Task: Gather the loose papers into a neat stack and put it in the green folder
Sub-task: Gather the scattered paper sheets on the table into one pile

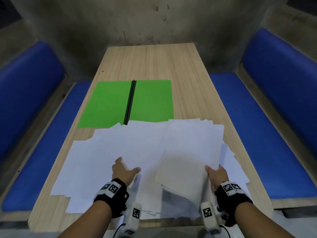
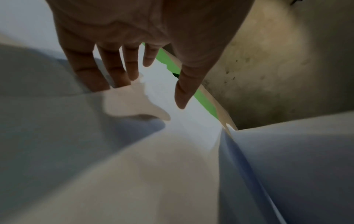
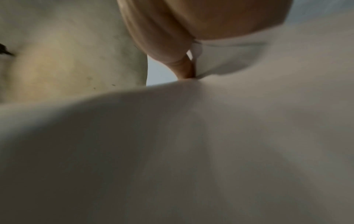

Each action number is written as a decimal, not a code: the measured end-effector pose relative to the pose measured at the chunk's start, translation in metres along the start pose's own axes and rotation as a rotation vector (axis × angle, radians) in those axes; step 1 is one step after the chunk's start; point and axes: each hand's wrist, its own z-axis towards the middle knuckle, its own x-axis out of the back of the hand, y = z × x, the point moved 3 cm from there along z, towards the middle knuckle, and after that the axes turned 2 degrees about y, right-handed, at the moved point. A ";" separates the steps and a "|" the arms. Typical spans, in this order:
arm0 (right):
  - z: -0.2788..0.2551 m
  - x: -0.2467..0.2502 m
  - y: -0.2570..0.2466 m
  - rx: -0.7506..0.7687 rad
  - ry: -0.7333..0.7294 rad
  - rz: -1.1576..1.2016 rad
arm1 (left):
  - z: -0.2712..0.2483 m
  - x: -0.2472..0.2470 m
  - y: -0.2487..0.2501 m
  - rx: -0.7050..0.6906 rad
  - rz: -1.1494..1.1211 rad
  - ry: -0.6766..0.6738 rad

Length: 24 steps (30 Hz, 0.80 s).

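Papers (image 1: 106,162) lie spread in a loose overlapping heap across the near half of our wooden table (image 1: 188,66), their far edges covering the near edge of the green folder (image 1: 106,103), which lies open and flat beyond them with its dark spine (image 1: 130,100) running away from us. Our left hand (image 1: 124,170) has straight, spread fingers slid under a sheet. Our right hand (image 1: 217,174) pinches a lifted bundle of sheets (image 1: 188,152), thumb on top. Blue benches (image 1: 274,134) flank the table.
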 end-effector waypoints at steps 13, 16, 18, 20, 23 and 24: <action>-0.001 0.000 0.000 -0.021 -0.017 -0.095 | -0.025 -0.021 0.026 0.079 -0.311 -0.003; -0.001 0.000 -0.002 -0.027 -0.029 -0.105 | -0.029 0.002 0.000 0.256 -0.564 0.083; -0.002 -0.001 -0.003 -0.030 -0.032 -0.117 | -0.036 0.016 -0.023 0.382 -0.615 0.152; -0.002 -0.003 -0.004 -0.033 -0.034 -0.116 | -0.041 0.027 -0.043 0.454 -0.575 0.234; -0.003 -0.005 -0.006 -0.029 -0.020 -0.115 | -0.051 0.036 -0.052 0.539 -0.606 0.250; -0.003 -0.005 -0.006 -0.029 -0.015 -0.113 | -0.049 0.036 -0.055 0.541 -0.590 0.234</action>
